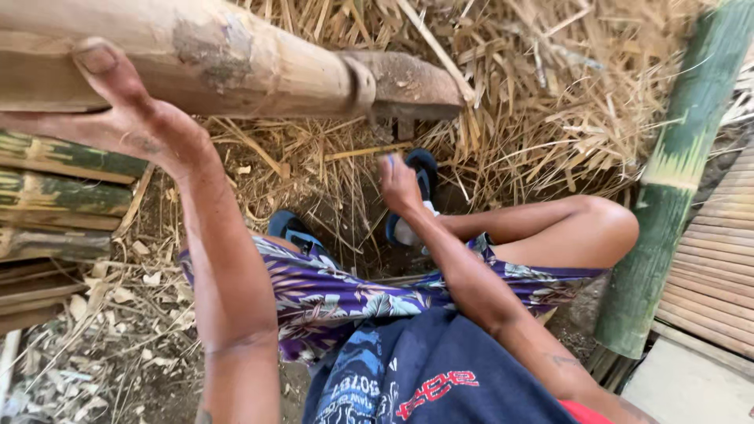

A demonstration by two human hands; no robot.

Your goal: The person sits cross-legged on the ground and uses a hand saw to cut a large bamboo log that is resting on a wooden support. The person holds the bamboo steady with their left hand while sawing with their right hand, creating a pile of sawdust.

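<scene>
The left hand [118, 110] is gripping a thick, dry bamboo pole [212, 55], thumb pressing up across its near side while the fingers are wrapping underneath; the pole is running from that hand out to the right, ending in a dirt-caked, broken tip just above the right hand. The right hand [399, 182] is reaching down toward the ground, fingers loosely curled around something small and bluish that is too tiny to make out, so whether it is truly clamped is unclear. Just beyond it a foot in a dark sandal [420, 169] is resting on the soil, and a second sandal [292, 229] is lying to its left. Dry straw [550, 94] is piling up beyond both hands. Stacked split bamboo lengths [55, 196] are lying below the left hand. A green bamboo trunk [675, 173] is leaning well to the right of the right hand, beside woven slats [719, 259].
</scene>
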